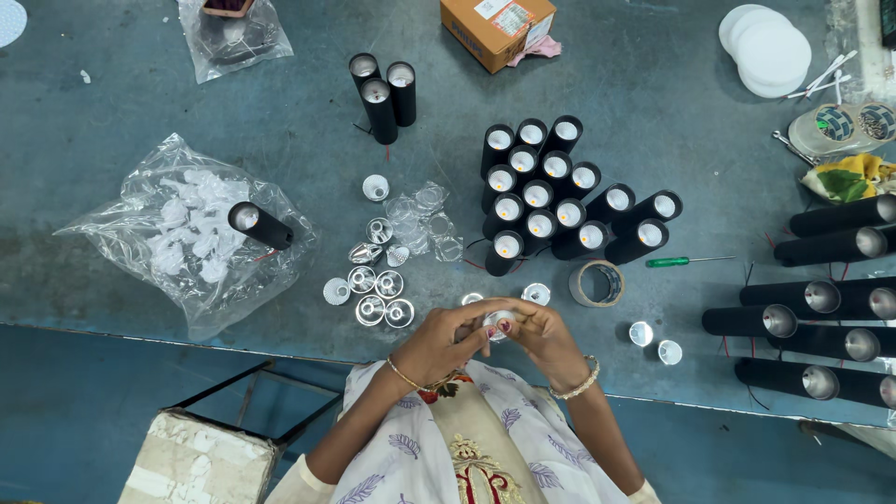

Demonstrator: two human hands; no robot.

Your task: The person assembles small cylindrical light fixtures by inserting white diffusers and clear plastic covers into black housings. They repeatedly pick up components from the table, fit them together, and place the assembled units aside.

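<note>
A: What do the hands have, low in the middle of the frame?

B: A small reflector (498, 324), a shiny silver cup with a round rim. It sits between both hands, just over the near edge of the table (653, 112), and most of it is covered by fingertips.

A: How are the fingers?

B: The left hand (439, 343) curls in from the left, thumb and fingertips pinched onto the reflector. The right hand (546, 338) meets it from the right, fingers bent close round the same piece. Both are nearly closed, with only the cup between them (the nails are painted red).

A: And around them?

B: Left of the hands lies a cluster of loose reflectors (373, 294), same silver cups, some on their sides. Above those, a few clear lenses (425, 219). At centre frame stands a bunch of black tubes (551, 191), open ends up, pale inside. A tape roll (597, 283) is just above and right of the right hand, and a green screwdriver (689, 261) lies further right. More tubes (821, 308) lie flat at the right edge. At left, a clear bag (187, 233) of white parts has one black tube (260, 225) resting on it. A cardboard box (497, 31) sits at the top.
</note>
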